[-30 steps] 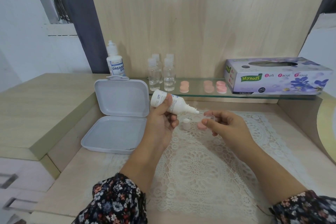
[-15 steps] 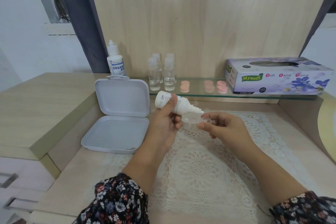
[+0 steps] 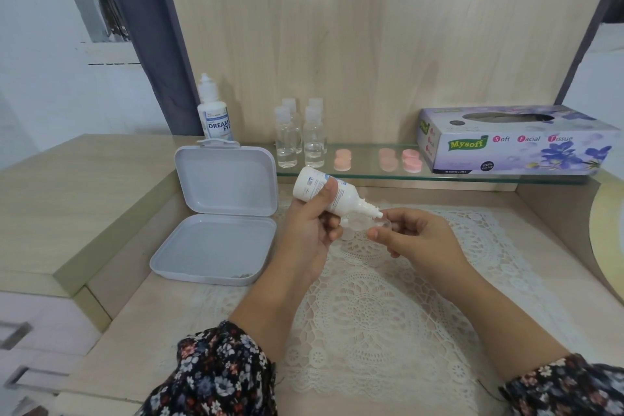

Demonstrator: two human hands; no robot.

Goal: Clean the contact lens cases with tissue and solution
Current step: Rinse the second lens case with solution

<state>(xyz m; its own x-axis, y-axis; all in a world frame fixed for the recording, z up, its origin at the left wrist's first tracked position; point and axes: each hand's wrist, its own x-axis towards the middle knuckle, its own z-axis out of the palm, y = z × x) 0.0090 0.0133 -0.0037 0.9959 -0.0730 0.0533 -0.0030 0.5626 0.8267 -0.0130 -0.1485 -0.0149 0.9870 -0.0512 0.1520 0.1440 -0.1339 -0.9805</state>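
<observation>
My left hand (image 3: pixel 309 233) grips a small white solution bottle (image 3: pixel 332 194), tilted with its nozzle pointing down and right. The nozzle tip is right over a small clear contact lens case (image 3: pixel 378 223) that my right hand (image 3: pixel 417 240) pinches above the lace mat (image 3: pixel 364 307). A small white cap (image 3: pixel 347 234) stands on the mat just below the bottle, partly hidden by my fingers. Several pink lens cases (image 3: pixel 343 160) lie on the glass shelf (image 3: pixel 472 176). A purple tissue box (image 3: pixel 513 140) sits at the shelf's right end.
An open white plastic box (image 3: pixel 219 213) lies left of my hands, lid propped up. A larger solution bottle (image 3: pixel 214 111) stands behind it. Several clear small bottles (image 3: pixel 300 138) stand on the shelf's left end. A raised wooden ledge (image 3: pixel 67 196) borders the left.
The bottle's nozzle and the clear case have come together; my left hand tilted the bottle further down, and both hands drifted slightly toward each other.
</observation>
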